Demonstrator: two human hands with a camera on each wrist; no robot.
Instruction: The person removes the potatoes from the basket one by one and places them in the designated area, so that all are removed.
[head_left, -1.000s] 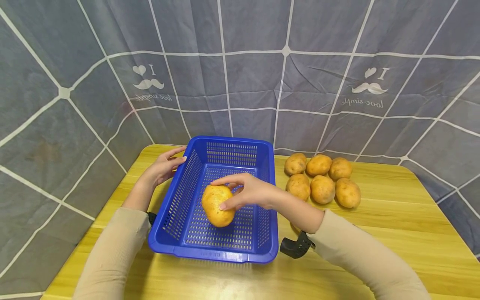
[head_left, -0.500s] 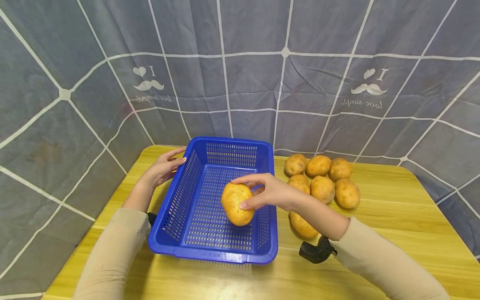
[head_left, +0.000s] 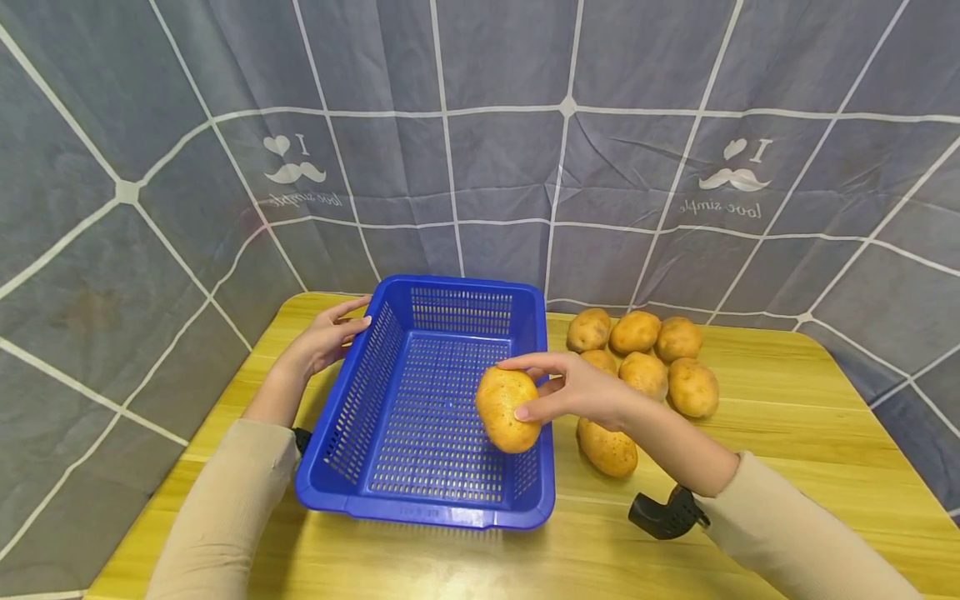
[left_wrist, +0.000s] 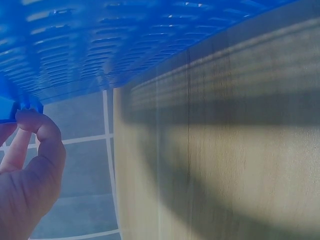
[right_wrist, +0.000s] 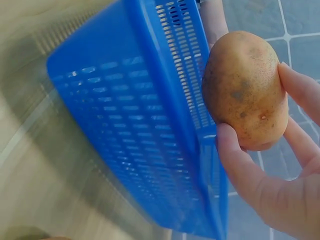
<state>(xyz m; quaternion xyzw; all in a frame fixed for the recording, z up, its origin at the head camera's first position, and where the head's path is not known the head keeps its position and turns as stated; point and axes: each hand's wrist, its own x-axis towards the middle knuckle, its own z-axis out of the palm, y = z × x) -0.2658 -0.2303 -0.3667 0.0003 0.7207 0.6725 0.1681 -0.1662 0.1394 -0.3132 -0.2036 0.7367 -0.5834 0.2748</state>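
Note:
My right hand (head_left: pixel 581 393) pinches a yellow-brown potato (head_left: pixel 507 410) between thumb and fingers, over the right side of a blue slotted plastic basket (head_left: pixel 424 507). In the right wrist view, dark spots mark the skin of this potato (right_wrist: pixel 244 90), and the thumb and fingertips press on its sides. My left hand (head_left: pixel 322 337) holds the basket's left rim near the far corner. The left wrist view has the thumb and fingers of that hand (left_wrist: pixel 37 165) at the blue rim, partly cut off by the frame edge. No potato shows inside the basket.
Several potatoes (head_left: pixel 635 332) lie grouped on the wooden table (head_left: pixel 810 417) right of the basket, partly behind the right hand and forearm. One potato (head_left: pixel 607 448) lies nearest the front. A grey curtain (head_left: pixel 495 167) with white lines hangs behind and at the sides.
My right hand has carried the potato rightward, from above the basket's middle to its right wall. The front potato on the table has come into sight. The left hand and basket stay put.

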